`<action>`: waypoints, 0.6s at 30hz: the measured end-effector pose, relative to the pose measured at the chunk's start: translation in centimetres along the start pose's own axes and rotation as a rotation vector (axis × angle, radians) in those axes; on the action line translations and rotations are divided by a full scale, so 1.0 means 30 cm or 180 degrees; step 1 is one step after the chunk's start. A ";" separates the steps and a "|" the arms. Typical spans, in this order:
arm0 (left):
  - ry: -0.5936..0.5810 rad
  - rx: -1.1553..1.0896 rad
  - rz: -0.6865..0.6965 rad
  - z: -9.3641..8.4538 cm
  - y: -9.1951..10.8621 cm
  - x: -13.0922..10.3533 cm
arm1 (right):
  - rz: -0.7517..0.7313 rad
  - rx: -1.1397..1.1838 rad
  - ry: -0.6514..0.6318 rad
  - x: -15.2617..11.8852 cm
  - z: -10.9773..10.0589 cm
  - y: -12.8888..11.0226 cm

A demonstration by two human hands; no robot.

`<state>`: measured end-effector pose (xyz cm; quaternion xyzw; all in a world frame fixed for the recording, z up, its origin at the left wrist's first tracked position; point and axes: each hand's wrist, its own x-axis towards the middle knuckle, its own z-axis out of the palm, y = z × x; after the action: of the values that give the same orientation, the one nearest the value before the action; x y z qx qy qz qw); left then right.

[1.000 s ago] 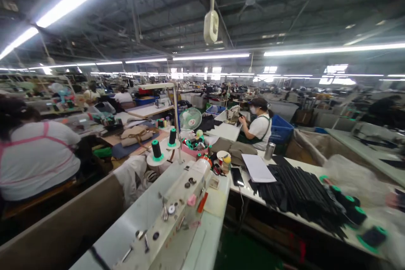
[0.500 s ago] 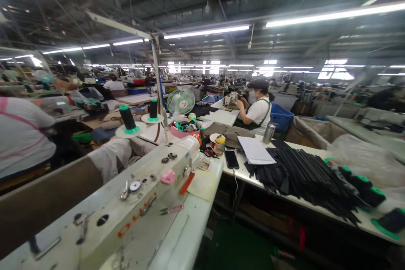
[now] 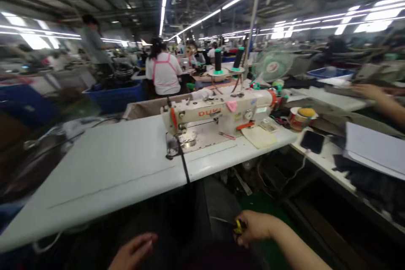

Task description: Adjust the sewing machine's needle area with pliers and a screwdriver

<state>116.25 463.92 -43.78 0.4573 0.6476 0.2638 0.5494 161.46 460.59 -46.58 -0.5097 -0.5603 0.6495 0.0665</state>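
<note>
A cream sewing machine (image 3: 218,112) stands on a white table (image 3: 104,164) in front of me. A black strip (image 3: 182,164) runs from under its needle to the table's near edge and down into dark fabric on my lap (image 3: 186,219). My left hand (image 3: 133,252) rests on that fabric below the table edge, fingers loosely apart, holding nothing. Low and right of the lap, my right hand (image 3: 253,228) is closed on a small yellow-and-black tool (image 3: 238,226).
Two black thread cones (image 3: 228,60) stand behind the machine, a small fan (image 3: 272,65) to their right. The right-hand table carries a phone (image 3: 312,141), a cup (image 3: 299,118) and white paper (image 3: 375,147). Another person's hand (image 3: 368,90) reaches in at far right. A person in white (image 3: 164,74) sits beyond.
The view has swung left and down from the room to the sewing machine seen from the front. Both my hands have come into view at the bottom.
</note>
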 end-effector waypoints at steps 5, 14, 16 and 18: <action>-0.0171 -0.0356 0.0630 0.065 0.110 -0.035 | -0.0416 -0.0493 0.0534 -0.044 -0.057 -0.061; -0.0771 -0.0303 0.0713 0.232 0.162 -0.093 | -0.0532 -0.0144 0.1212 -0.101 0.005 0.133; -0.0764 -0.0216 0.0764 0.223 0.168 -0.112 | -0.0467 -0.0176 0.1261 -0.115 0.014 0.148; -0.0684 -0.0105 0.0865 0.209 0.179 -0.120 | -0.0542 -0.0373 0.1475 -0.138 0.010 0.128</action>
<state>123.75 462.12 -39.16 0.5571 0.5130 0.2959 0.5822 165.06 456.27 -47.25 -0.5989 -0.6076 0.4738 0.2180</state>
